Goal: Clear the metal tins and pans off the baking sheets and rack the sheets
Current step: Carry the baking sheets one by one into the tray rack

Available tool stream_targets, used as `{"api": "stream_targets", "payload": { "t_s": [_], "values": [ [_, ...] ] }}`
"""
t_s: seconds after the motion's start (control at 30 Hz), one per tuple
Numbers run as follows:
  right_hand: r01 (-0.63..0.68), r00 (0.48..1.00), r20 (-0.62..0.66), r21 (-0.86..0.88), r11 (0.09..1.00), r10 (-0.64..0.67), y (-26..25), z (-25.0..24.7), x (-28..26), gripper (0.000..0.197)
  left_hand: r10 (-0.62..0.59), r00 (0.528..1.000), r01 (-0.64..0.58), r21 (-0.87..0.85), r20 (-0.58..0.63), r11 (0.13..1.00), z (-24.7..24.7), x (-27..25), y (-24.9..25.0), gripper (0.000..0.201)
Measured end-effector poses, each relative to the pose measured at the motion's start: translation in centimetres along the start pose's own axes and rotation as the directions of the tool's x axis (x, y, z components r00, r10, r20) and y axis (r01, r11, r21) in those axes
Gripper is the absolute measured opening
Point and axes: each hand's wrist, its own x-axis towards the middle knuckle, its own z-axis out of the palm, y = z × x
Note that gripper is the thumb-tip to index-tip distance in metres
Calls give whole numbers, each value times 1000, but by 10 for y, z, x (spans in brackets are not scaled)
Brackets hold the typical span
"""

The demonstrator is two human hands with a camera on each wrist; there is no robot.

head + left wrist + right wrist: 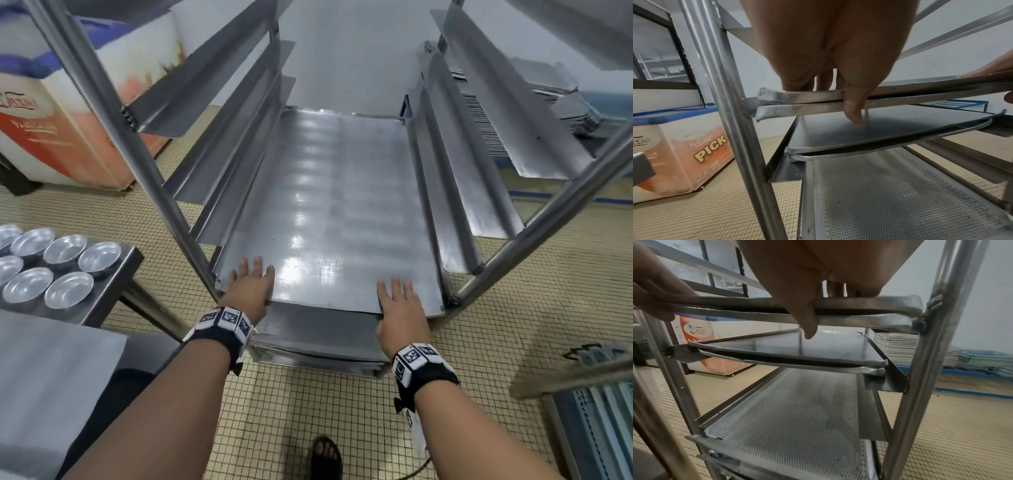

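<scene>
A flat metal baking sheet (329, 212) lies on the runners of a steel rack (113, 113), its front edge level with the rack's front posts. My left hand (251, 284) rests on its front left corner, fingers straight on top. My right hand (400, 305) lies the same way on the front right. In the left wrist view the left thumb (854, 107) hangs down across the edges of two stacked sheets (813, 95). The right thumb (807, 321) does likewise. Several round metal tins (65, 248) stand on a steel table (113, 281) at the left.
Lower runners hold more sheets, among them a perforated one (900, 194). Empty angled runners line both sides above. A chest freezer (51, 120) stands at the back left, and a stack of sheets (898, 340) lies behind the rack at the right. My foot (325, 455) is on the tiled floor.
</scene>
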Motion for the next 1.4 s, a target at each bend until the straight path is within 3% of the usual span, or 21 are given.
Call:
{"api": "stream_targets", "payload": {
  "t_s": [0.3,0.53,0.73,0.83,0.9,1.0,1.13,1.23,1.4],
  "values": [
    [10,1000,-5,-72,997,-10,5,-2,39,83,-16,1000,16,35,1,999,-13,38,-3,86],
    [-5,998,56,-106,994,11,2,-4,43,85,-89,990,98,77,-110,992,-4,20,9,88],
    [-10,998,64,-119,993,18,-18,-14,10,81,-27,989,29,11,-142,1000,11,-39,0,91],
    [-19,998,60,-103,995,25,-39,-19,-18,74,-59,992,53,-54,-110,997,11,-80,-16,66],
    [15,997,73,-112,994,-7,-61,-27,-38,57,-110,991,104,-68,-82,992,7,-112,-32,46],
    [79,984,165,-105,991,-61,-101,-36,-61,29,-190,982,188,-125,-7,974,3,-157,-58,47],
    [252,948,214,-54,966,-235,-181,-37,-101,21,-376,926,361,-208,-35,909,12,-240,-113,34],
    [396,892,233,10,918,-388,-246,-35,-133,26,-485,874,469,-226,-20,854,30,-306,-159,41],
    [631,752,203,55,774,-627,-346,-22,-187,27,-711,698,703,-268,82,659,76,-426,-222,42]
  ]
}}
